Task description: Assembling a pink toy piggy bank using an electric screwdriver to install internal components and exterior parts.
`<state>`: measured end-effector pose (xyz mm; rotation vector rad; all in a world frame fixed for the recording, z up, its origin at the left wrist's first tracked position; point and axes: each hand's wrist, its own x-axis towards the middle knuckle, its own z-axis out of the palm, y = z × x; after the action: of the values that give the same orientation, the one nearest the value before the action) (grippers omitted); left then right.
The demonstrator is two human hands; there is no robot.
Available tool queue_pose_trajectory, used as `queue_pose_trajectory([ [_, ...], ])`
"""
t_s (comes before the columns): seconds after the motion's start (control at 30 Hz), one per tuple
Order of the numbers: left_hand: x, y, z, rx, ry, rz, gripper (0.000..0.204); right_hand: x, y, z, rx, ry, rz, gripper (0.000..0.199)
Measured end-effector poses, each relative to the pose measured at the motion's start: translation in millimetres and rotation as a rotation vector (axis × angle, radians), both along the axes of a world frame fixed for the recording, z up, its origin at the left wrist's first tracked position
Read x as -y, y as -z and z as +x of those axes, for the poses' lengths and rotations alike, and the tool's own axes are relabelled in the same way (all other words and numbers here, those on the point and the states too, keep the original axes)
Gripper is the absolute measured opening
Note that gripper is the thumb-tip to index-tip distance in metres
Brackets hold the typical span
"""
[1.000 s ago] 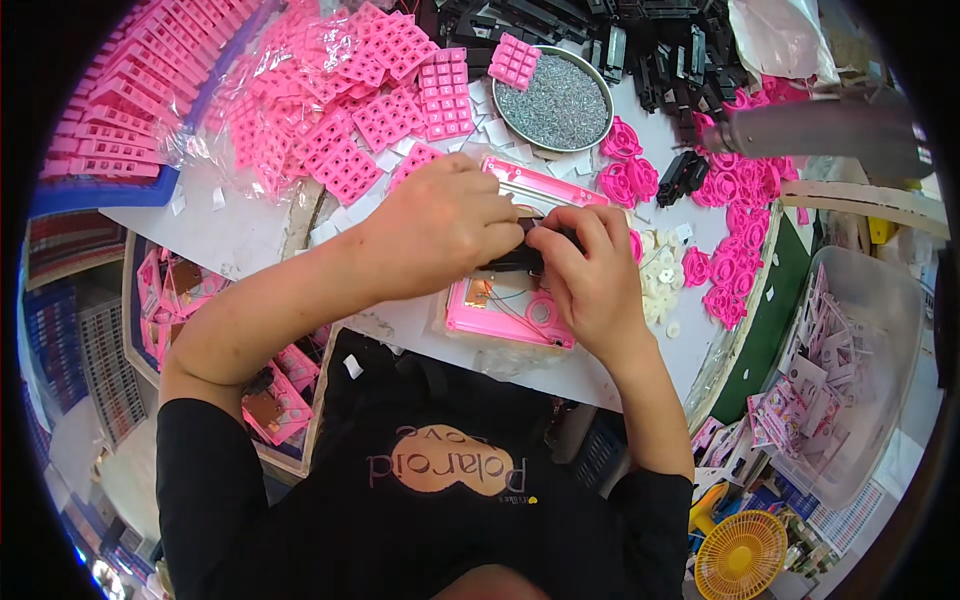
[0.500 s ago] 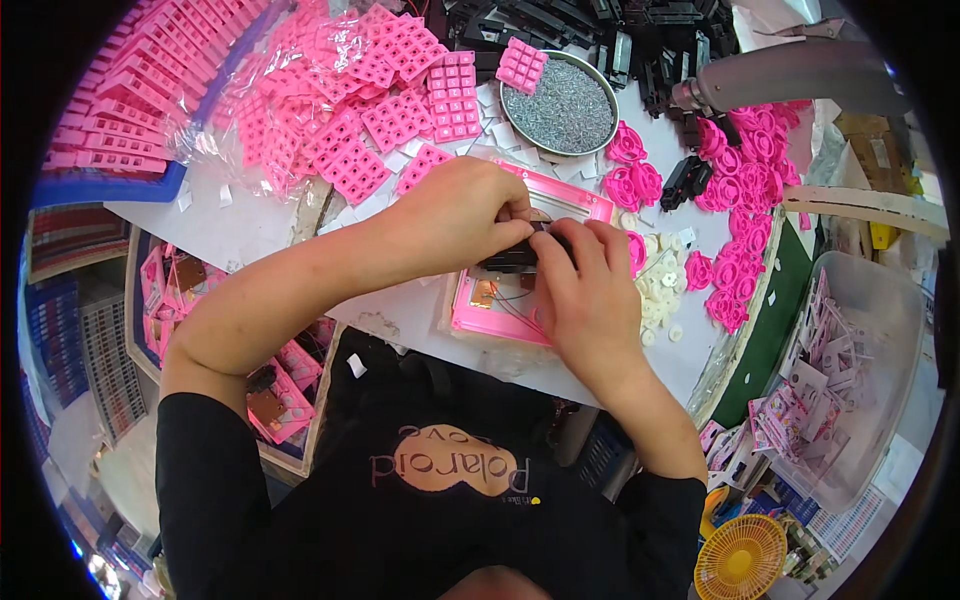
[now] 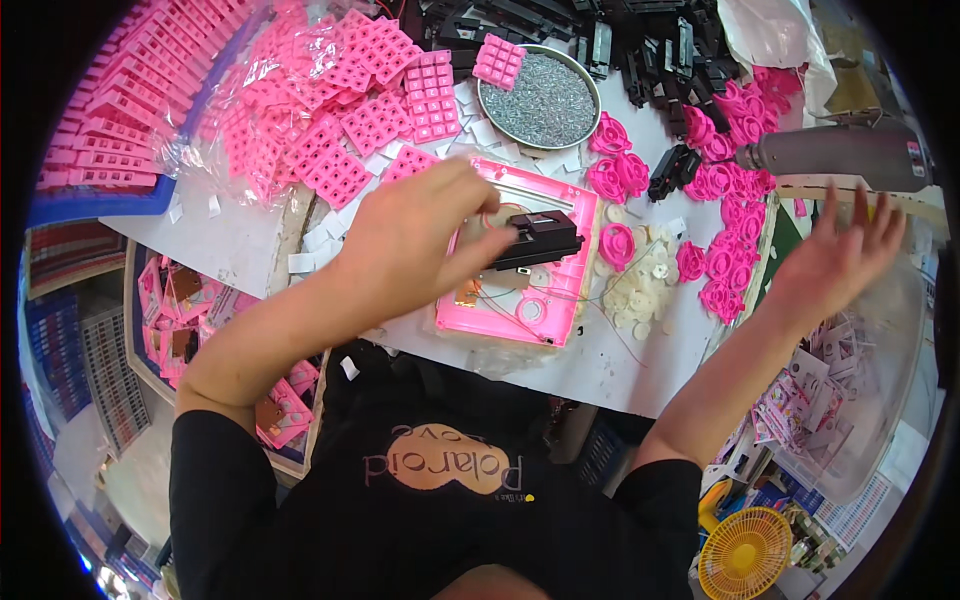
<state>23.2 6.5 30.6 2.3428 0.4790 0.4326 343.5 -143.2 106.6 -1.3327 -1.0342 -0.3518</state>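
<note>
the black part (image 3: 535,240) is located in the pink case (image 3: 475,320), lying across its middle and reaching toward the right wall. the case rests open on the white table (image 3: 605,382), in front of the person. the left hand (image 3: 425,225) is at the left end of the black part, thumb against it and fingers curled; whether it grips the part or only steadies it cannot be told. the right hand (image 3: 833,258) is slightly blurred, released and bare of any item, fingers spread, well apart from the case. its fingertips are just beside the grey tool (image 3: 850,157); contact cannot be determined. the tool lies level, narrow end facing left. beyond the case is a round dish (image 3: 545,147) filled with small screws (image 3: 545,100); one pink keypad (image 3: 499,62) overlaps its rim at the upper left. to the right of the case are white discs (image 3: 640,290), followed by pink rings (image 3: 728,255).
</note>
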Motion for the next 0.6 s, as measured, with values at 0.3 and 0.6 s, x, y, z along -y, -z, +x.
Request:
queue_pose_trajectory([
  [0.3, 21, 34, -5, 0.033, 0.023, 0.072, 0.048, -26, -4, -17, -0.438, -0.744, -0.297, 0.05],
  [0.6, 15, 42, -10, 0.105, 0.025, 0.06, 0.049, -58, 37, -139, -0.631, -1.046, 0.113, 0.036],
])
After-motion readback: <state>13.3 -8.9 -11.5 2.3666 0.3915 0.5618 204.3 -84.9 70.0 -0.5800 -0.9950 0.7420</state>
